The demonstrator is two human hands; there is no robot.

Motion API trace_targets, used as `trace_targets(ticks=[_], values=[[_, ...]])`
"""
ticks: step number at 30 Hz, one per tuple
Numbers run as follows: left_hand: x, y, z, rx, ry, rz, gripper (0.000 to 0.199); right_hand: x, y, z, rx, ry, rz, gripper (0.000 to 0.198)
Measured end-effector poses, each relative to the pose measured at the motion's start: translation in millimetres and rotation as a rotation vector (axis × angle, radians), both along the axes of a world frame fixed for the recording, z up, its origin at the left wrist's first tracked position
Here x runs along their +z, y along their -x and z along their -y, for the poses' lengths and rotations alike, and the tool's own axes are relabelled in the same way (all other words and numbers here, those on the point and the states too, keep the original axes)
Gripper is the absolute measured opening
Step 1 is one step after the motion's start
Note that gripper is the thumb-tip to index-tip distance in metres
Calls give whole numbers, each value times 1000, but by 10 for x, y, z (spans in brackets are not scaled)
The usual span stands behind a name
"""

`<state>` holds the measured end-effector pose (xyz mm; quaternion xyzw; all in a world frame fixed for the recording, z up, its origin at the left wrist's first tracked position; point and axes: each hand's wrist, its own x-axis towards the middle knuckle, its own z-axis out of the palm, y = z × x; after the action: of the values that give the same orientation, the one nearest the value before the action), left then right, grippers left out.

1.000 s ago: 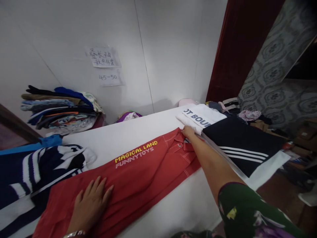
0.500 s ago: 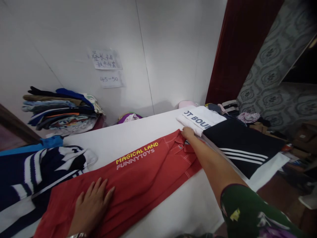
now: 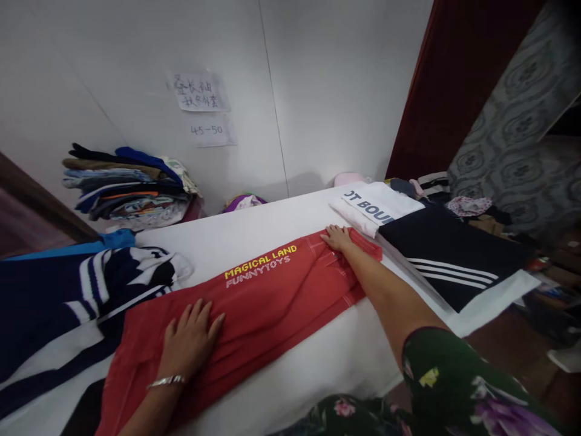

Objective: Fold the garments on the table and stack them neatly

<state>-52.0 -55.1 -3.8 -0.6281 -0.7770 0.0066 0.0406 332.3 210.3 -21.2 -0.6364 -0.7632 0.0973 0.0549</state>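
A red garment (image 3: 267, 303) with yellow and white lettering lies stretched across the white table, its long edge slanting up to the right. My left hand (image 3: 193, 339) rests flat on its near left part, fingers spread, a metal bracelet at the wrist. At the far right end, my right hand (image 3: 336, 237) lies on the cloth close to its upper edge, with the fingers apart. Some wrinkles run along the middle of the garment. Its lower left end leaves the bottom of the view.
Left of the red cloth lies a navy and white striped garment (image 3: 93, 290). A folded white shirt (image 3: 372, 203) and black striped clothing (image 3: 454, 254) lie at the right. A stack of folded clothes (image 3: 136, 188) stands by the wall. Handwritten paper signs (image 3: 202, 94) hang above the table (image 3: 218, 233).
My right hand has let go of the garment's far corner and now lies flat on it. That end, folded back before, is now spread further right. My left hand stays on the cloth.
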Motion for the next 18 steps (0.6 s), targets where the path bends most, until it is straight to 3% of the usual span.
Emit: trace_targets(ticks=[4,8,12,18], values=[[-21,-26,-11,1,21,-78,59,158,269,251,63,-53,-34,62],[-37,-66,13,0,-19,-43,58,211,750,757,352,-117,-109,65],[-25,-130,42,9,-44,38,57,92,1027,1148,520,-16,-80,63],[67,-11,164,102,-95,185,53,-118,1043,1191,511,-64,-43,57]])
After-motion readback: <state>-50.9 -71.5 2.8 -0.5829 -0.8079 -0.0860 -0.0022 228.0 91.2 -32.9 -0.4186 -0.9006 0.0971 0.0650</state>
